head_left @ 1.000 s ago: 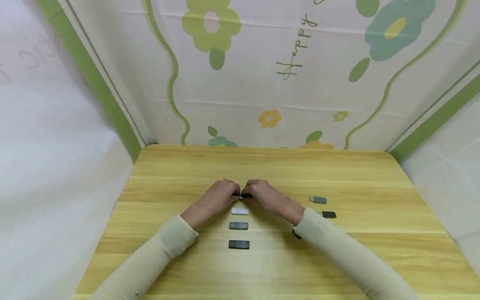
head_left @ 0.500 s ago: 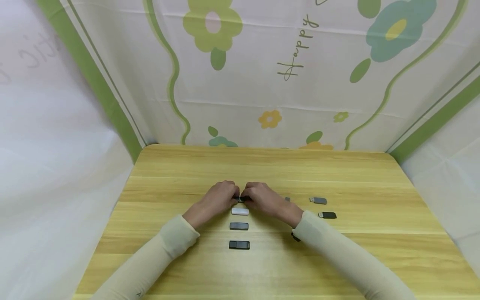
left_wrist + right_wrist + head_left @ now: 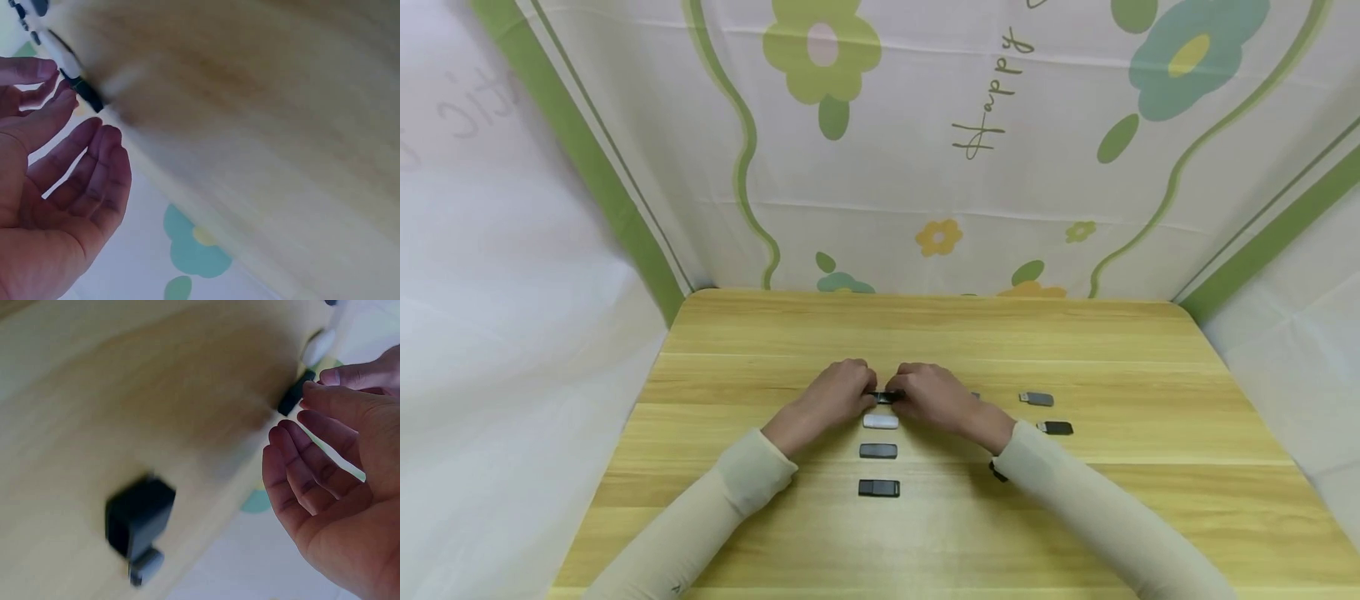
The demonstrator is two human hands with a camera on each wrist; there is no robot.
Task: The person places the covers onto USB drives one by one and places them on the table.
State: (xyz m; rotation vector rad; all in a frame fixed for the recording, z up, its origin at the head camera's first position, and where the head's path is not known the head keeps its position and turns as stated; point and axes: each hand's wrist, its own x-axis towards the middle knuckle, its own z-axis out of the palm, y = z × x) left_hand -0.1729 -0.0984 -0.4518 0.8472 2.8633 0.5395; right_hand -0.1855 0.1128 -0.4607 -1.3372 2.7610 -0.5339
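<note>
A black USB flash drive (image 3: 886, 398) lies sideways at the far end of a column of drives. My left hand (image 3: 838, 390) pinches its left end between thumb and fingers. At the right end, my right hand (image 3: 934, 396) pinches it too, so both tips are hidden in the head view. Just nearer than it lie a white USB drive (image 3: 880, 422), a dark grey one (image 3: 878, 451) and a black one (image 3: 878, 488). In the left wrist view the thumb touches the black drive (image 3: 86, 94), with the other fingers loosely bent beside it.
To the right lie a grey USB drive (image 3: 1037, 399) and a black one (image 3: 1057, 428), metal plugs bare. A small grey piece (image 3: 975, 396) shows behind my right wrist. In the right wrist view, a blurred black block (image 3: 140, 515) appears. The wooden table (image 3: 760, 325) meets a flowered cloth behind.
A second ago a shiny piece showed between two black parts in my hands; now the black drive looks like one continuous piece. My hands have lowered slightly, closer to the white drive.
</note>
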